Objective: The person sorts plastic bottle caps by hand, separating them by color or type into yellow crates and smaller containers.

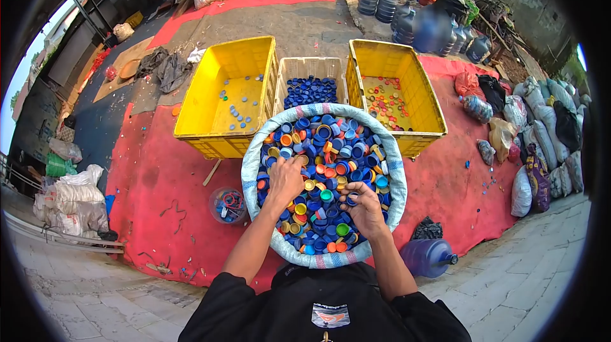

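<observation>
A round basin with a pale blue cloth rim stands in front of me, full of plastic bottle caps in blue, orange, yellow and green. My left hand reaches into the caps at the left, its fingertips bent down among them and partly hidden. At the right of the pile, my right hand is closed, thumb and fingers pinching a dark blue cap. Beyond the basin, a whitish crate holds blue caps. Scattered pale caps lie in the left yellow crate; the right yellow crate has red and orange ones.
A small clear tub of mixed items sits left of the basin. A large blue bottle lies at its lower right. Filled sacks line the right side, with more sacks at the left. Water jugs stand behind.
</observation>
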A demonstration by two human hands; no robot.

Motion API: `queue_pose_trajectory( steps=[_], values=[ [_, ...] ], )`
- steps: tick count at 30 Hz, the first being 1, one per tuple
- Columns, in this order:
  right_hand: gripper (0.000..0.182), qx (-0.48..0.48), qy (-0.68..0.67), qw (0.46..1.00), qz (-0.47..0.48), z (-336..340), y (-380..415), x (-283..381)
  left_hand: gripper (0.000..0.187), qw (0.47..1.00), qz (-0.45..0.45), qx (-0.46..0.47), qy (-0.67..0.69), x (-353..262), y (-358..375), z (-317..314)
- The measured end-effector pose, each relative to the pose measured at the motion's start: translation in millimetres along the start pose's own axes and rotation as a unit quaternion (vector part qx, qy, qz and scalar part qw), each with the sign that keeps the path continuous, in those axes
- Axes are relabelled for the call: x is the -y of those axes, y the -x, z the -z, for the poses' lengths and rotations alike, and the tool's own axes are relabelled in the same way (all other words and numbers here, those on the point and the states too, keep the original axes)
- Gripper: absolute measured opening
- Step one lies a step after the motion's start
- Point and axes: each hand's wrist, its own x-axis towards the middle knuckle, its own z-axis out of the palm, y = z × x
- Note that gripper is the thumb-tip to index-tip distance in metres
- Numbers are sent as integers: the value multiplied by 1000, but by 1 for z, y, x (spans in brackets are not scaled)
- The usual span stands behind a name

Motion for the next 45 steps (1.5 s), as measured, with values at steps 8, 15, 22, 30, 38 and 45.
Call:
queue_pose_trajectory(
  steps=[8,15,22,30,38,45],
  values=[
    [25,-61,327,942,54,-11,-10,-3,28,996,12,-44,82,5,9,3],
    [26,-23,614,764,194,-33,-44,-8,20,751,302,21,587,0,31,39],
    [29,-38,754,627,194,-50,-75,-27,23,382,302,-13,873,16,64,31],
    [33,-44,608,779,143,-45,-78,-20,15,809,288,-13,513,10,56,17],
    [29,-17,107,994,24,-33,-39,8,38,979,77,-58,181,-5,24,-1],
    [29,43,-104,994,-7,-15,-19,7,41,990,79,-8,121,-15,13,1]
  ],
)
